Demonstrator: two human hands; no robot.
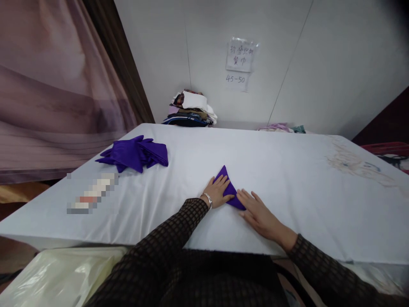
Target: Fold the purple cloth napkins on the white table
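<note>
Touching 1 purple cloth (231,191) | left hand (218,192) splayed | right hand (260,215) outstretched | both holding nothing

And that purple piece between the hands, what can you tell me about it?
The purple cloth is plain, deep violet and looks smooth and fairly thin. It appears folded, and its visible outline is roughly triangular, with one point toward the wall and another toward the right hand. It lies flat on the white-covered table, near the front edge. The left hand rests spread over its left part, hiding it; the right fingertips are at its right edge.
</note>
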